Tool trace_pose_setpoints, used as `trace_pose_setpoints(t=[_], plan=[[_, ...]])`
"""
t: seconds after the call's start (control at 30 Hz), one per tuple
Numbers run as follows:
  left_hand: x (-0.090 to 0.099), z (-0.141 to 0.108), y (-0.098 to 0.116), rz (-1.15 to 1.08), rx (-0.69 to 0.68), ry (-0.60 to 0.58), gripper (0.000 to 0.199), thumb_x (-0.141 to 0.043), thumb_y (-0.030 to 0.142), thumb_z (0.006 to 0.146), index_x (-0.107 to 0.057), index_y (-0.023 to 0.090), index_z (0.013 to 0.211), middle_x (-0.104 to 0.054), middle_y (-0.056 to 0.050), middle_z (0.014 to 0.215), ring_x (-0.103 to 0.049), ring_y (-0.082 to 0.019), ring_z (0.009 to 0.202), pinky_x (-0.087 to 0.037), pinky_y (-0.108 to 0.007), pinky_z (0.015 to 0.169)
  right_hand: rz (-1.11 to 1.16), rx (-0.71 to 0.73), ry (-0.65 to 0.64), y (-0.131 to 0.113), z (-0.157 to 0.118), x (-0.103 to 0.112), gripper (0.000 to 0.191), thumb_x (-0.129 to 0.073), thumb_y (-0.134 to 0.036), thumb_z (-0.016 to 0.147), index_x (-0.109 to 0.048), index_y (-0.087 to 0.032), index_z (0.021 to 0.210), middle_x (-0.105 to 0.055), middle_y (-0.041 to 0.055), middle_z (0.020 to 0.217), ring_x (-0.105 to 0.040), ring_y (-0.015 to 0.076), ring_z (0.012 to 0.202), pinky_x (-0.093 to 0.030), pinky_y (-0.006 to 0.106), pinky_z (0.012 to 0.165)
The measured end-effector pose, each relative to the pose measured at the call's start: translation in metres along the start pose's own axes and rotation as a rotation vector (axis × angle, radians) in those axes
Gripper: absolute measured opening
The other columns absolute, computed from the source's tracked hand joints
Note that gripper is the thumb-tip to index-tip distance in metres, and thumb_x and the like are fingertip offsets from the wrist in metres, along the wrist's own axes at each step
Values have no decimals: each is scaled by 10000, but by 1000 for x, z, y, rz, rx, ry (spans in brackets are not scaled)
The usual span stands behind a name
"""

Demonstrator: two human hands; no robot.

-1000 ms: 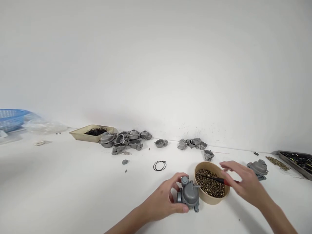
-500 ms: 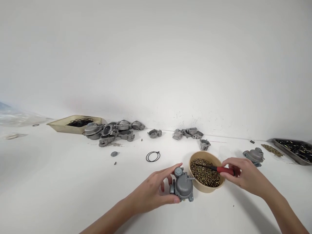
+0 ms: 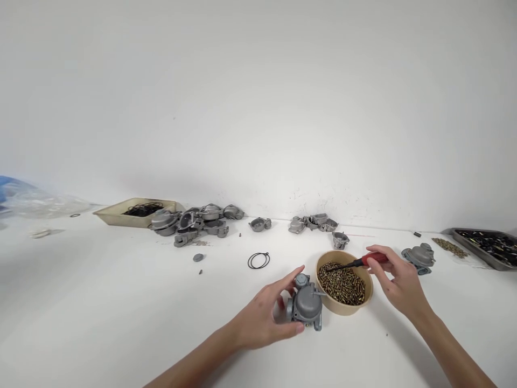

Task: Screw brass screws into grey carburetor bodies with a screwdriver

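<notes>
My left hand (image 3: 269, 312) grips a grey metal carburetor (image 3: 308, 303) from its left side, thumb at the front and fingers behind. Just right of it stands a tan bowl (image 3: 365, 303) filled with small brass-coloured screws (image 3: 343, 284). Between the fingers of my right hand (image 3: 398, 280) is a screwdriver (image 3: 369, 261) with a red handle and dark shaft. Its tip reaches down among the screws at the left of the bowl; whether a screw sits on the tip is too small to tell.
Grey metal bowl-shaped castings (image 3: 189, 221) are piled at the back left beside a cream tray (image 3: 117, 215) of black rings. Two black rings (image 3: 258, 261) lie mid-table. Another carburetor (image 3: 420, 257), loose brass parts (image 3: 449, 248) and a dark metal tray (image 3: 484, 245) are at the right.
My right hand has risen slightly and tilted the screwdriver more steeply, its tip still among the screws. The left hand still grips the carburetor; the whole view has shifted a little.
</notes>
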State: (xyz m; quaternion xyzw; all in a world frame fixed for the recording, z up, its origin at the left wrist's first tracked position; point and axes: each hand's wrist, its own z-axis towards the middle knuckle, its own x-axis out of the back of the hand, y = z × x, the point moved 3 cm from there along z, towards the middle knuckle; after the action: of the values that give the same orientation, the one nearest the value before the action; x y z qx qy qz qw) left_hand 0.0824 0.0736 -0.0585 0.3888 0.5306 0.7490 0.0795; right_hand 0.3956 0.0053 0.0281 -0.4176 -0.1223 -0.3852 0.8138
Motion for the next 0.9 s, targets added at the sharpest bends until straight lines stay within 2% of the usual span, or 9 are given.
trace_pose_setpoints(t=[0.13,0.23,0.43,0.6,0.73,0.83,0.9], plan=[[3,0,10,-66,-40,-71,1006,-792,505,832,-298,319,1688,-582,-97,1505,-547,-342,1329,-514,-475,1086,-14,-43,133,3,3,8,303,-626,-504,1012,-685,-224,1109,-795,55,851,-789,221,697,-689,372,759],[3,-1,13,-97,-38,-94,972,-761,433,859,-278,313,1694,-567,-105,1539,-497,-361,1415,-473,-526,1143,10,-60,193,3,3,12,307,-643,-510,1000,-687,-221,1094,-792,62,862,-785,213,680,-688,358,739],[3,0,16,-109,-62,-104,932,-750,374,881,-287,332,1689,-563,-94,1561,-486,-361,1447,-429,-569,1188,62,-84,220,2,2,13,285,-668,-482,988,-691,-216,1086,-789,73,855,-787,218,712,-689,357,748],[7,1,25,-136,-183,-122,783,-682,307,962,-346,353,1667,-527,-75,1602,-534,-353,1410,-454,-559,1180,159,-132,252,-4,4,17,275,-698,-478,964,-698,-219,1056,-770,64,819,-755,205,652,-696,354,703],[5,1,17,-161,-222,-95,629,-618,431,1035,-422,383,1631,-492,-56,1632,-517,-364,1428,-443,-565,1199,174,-163,258,-4,6,18,249,-705,-453,954,-699,-228,1059,-761,52,810,-736,195,648,-688,335,689],[3,-1,13,-131,-215,-67,651,-599,580,1030,-421,394,1628,-492,-56,1629,-502,-372,1435,-425,-567,1208,119,-144,225,-1,6,16,244,-689,-446,960,-694,-234,1082,-754,45,818,-740,200,674,-679,347,722],[2,-1,17,-105,-219,-40,703,-631,616,1001,-406,396,1629,-524,-63,1594,-533,-364,1397,-442,-559,1188,60,-114,210,0,6,16,229,-668,-432,972,-689,-236,1087,-747,40,815,-738,202,680,-667,348,722]])
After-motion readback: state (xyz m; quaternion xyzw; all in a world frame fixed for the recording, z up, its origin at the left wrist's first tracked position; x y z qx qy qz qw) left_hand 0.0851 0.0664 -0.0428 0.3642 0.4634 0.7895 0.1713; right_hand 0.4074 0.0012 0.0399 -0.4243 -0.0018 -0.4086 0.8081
